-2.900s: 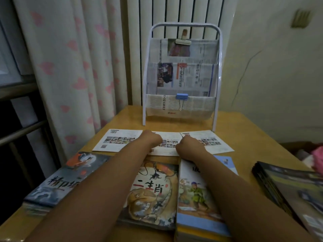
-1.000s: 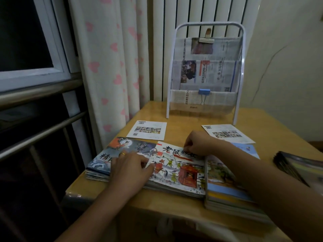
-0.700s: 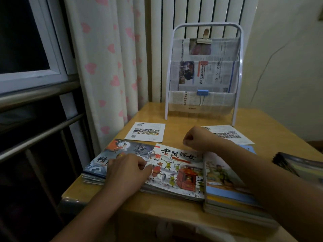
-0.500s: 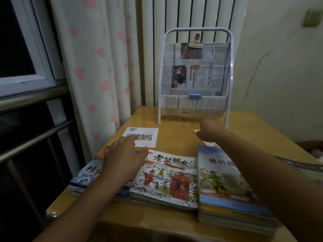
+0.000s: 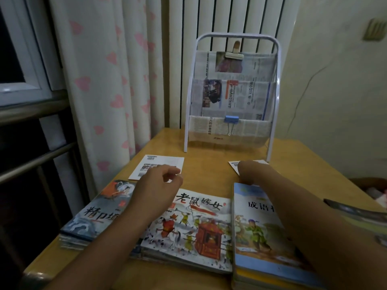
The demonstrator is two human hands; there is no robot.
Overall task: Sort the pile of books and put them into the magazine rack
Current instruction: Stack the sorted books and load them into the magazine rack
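Observation:
Three stacks of picture books lie along the table's near edge: a dark blue stack (image 5: 92,218) at left, a white stack with a red sedan chair on the cover (image 5: 194,229) in the middle, a blue-covered stack (image 5: 263,233) at right. The white-framed magazine rack (image 5: 232,97) stands at the back, its pockets lined with newspaper. My left hand (image 5: 157,189) hovers over the left and middle stacks, fingers loosely curled, holding nothing. My right hand (image 5: 251,170) rests on a white leaflet (image 5: 233,164) beyond the blue stack; its fingers are hidden.
A second white leaflet (image 5: 159,166) lies flat left of centre. A dark stack of magazines (image 5: 360,214) shows at the right edge. A heart-print curtain (image 5: 104,80) and a window rail run along the left. The wooden table (image 5: 207,166) is bare between the leaflets.
The middle leaflet that lay between the two others is gone from the table. My left hand lifted off the left stack and moved forward; my right hand reached ahead onto the right leaflet.

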